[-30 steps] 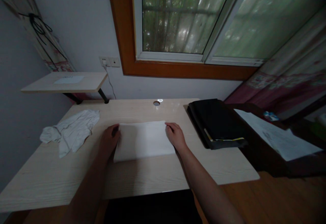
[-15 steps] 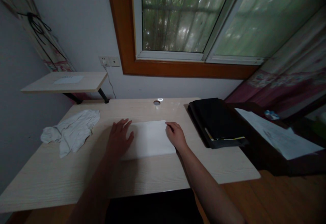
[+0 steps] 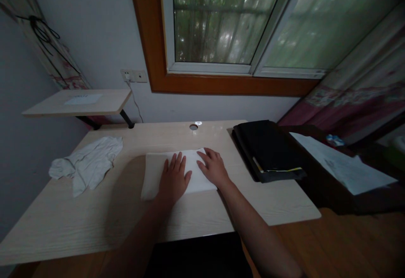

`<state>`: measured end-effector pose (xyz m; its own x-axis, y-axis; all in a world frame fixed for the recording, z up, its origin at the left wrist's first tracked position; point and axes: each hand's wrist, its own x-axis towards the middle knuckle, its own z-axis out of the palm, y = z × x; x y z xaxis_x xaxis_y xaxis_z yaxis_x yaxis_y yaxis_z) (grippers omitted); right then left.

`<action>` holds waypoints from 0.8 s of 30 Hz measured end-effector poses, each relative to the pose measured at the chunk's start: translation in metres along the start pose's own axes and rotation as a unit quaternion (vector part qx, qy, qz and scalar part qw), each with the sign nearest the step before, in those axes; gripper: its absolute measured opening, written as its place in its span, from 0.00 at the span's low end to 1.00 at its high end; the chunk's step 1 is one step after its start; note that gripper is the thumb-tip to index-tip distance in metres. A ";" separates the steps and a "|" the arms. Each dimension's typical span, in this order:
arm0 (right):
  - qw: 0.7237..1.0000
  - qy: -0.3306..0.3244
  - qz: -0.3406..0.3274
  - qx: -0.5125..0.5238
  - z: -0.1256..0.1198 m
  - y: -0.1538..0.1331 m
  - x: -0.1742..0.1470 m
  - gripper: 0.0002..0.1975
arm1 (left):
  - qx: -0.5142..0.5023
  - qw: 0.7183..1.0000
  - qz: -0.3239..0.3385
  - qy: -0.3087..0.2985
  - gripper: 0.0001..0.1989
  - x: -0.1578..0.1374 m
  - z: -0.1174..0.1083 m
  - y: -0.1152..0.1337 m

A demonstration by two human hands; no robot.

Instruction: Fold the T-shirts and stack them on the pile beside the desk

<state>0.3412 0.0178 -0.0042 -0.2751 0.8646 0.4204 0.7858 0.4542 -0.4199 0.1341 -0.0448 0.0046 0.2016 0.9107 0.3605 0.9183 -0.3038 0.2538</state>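
A white rectangle that looks like a folded cloth [image 3: 152,173] lies flat on the pale wooden desk [image 3: 202,214] in front of me. My left hand [image 3: 174,179] rests palm down over its middle, fingers stretched out and slightly apart. At its right end my right hand [image 3: 215,169] touches the top, with thumb and fingers apart. Part of the cloth is hidden under both hands. Farther left on the desk lies a crumpled white cloth [image 3: 93,160], which neither hand touches.
Black folders [image 3: 265,147] are stacked on the desk's right side. A small raised shelf [image 3: 114,101] stands at the back left with a paper [image 3: 84,99] on it. Beyond the right edge, a large sheet of paper [image 3: 341,164] lies on a dark surface. A round hole [image 3: 193,127] pierces the back of the desk.
My left hand has moved right, from the cloth's left edge onto its middle. My right hand's fingers have gone from a pinch at the right corner to spread on top.
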 end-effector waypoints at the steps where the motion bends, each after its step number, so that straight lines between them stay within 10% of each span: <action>1: 1.000 -0.005 -0.002 -0.008 0.001 0.001 0.000 0.21 | 0.000 1.000 0.000 -0.001 0.30 -0.002 -0.001 -0.002; 24: 0.991 -0.018 0.010 -0.134 -0.011 -0.035 0.003 0.23 | 0.115 0.989 -0.068 -0.061 0.29 -0.023 -0.022 -0.080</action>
<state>0.3188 0.0017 0.0208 -0.2734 0.8824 0.3830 0.9091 0.3671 -0.1968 0.0487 -0.0479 -0.0039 0.0978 0.9699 0.2231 0.9902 -0.1173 0.0757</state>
